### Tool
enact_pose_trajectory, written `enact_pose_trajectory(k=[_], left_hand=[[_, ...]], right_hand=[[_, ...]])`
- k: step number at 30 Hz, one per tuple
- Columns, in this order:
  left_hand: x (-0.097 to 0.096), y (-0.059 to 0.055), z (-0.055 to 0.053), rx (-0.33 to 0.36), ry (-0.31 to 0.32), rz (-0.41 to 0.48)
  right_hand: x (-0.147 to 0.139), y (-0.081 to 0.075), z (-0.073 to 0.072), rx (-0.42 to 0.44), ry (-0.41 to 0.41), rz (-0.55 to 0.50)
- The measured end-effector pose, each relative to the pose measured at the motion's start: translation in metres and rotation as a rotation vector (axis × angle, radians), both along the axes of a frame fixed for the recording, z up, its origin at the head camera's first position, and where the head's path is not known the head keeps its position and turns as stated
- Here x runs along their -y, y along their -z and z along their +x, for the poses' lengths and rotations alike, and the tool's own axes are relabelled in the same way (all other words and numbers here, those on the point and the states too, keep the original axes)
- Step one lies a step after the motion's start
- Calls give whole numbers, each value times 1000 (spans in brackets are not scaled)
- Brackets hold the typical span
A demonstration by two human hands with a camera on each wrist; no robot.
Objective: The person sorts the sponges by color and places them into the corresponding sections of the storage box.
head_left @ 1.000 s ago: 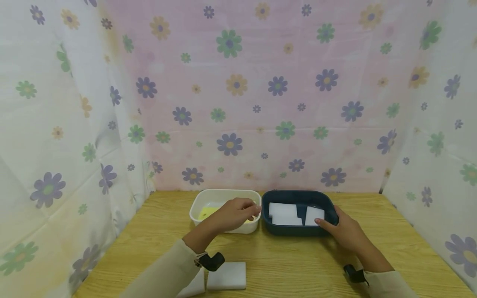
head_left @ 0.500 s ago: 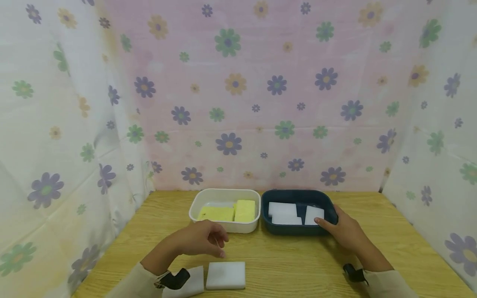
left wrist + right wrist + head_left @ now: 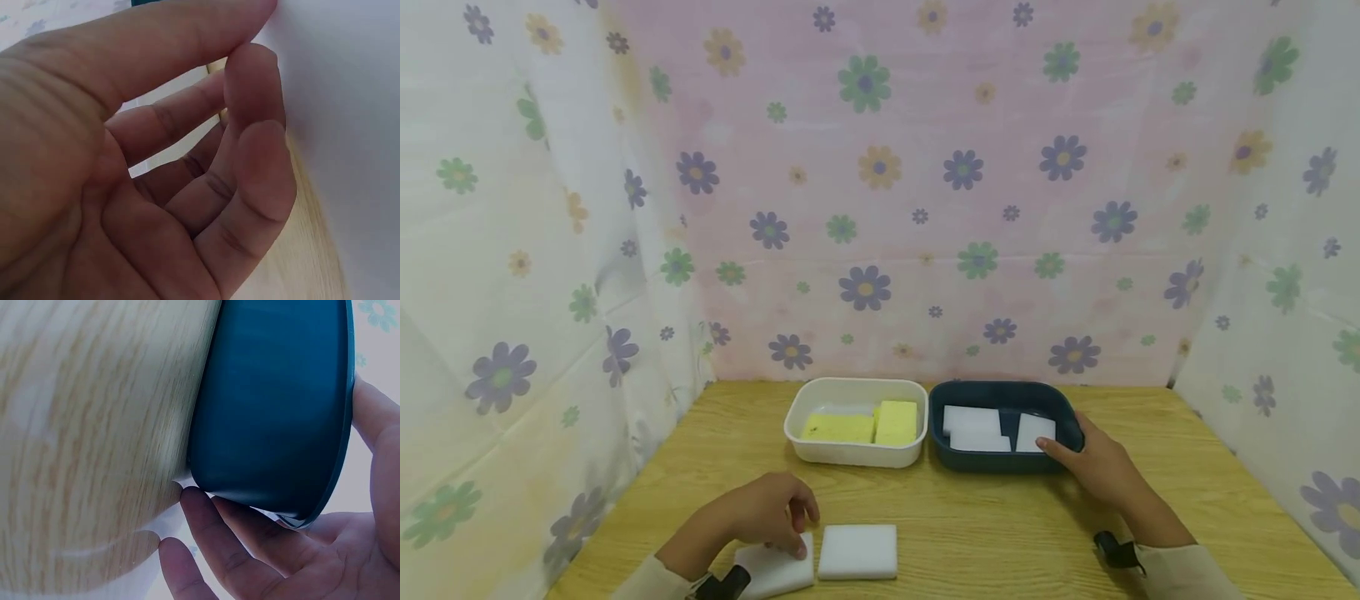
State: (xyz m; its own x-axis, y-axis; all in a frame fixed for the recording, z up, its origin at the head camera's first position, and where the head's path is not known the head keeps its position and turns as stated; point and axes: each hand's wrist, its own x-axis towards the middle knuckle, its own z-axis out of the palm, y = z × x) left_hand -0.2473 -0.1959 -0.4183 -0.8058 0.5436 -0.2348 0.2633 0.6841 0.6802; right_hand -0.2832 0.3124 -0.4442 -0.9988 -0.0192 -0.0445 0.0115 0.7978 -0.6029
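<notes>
My left hand (image 3: 772,515) is over the left white sponge (image 3: 778,571) on the table, its thumb and bent fingertips right at the top face. In the left wrist view the white sponge (image 3: 350,125) fills the right side, beside the loosely curved fingers (image 3: 265,172). A second white sponge (image 3: 858,552) lies just to its right. My right hand (image 3: 1105,471) grips the right end of the dark blue tub (image 3: 1000,463), thumb over the rim. Its other fingers (image 3: 219,540) support the outside wall in the right wrist view. White sponges (image 3: 973,429) lie in this tub.
Left of the blue tub and close against it stands a white tub (image 3: 857,456) with yellow sponges (image 3: 838,428) in it. The wooden table (image 3: 985,533) meets flowered cloth (image 3: 925,250) at the back and both sides.
My left hand has moved from over the white tub, down and left toward me, to the left white sponge. The right hand has stayed on the blue tub.
</notes>
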Motion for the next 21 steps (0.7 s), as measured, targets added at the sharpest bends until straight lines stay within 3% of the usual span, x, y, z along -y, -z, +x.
enact_pose_trajectory(k=[7, 21], left_hand=[[-8, 6, -6, -78, 32, -17], [-38, 9, -16, -113, 85, -20]], right_hand=[[-1, 1, 1, 3, 7, -4], [-1, 0, -1, 15, 5, -9]])
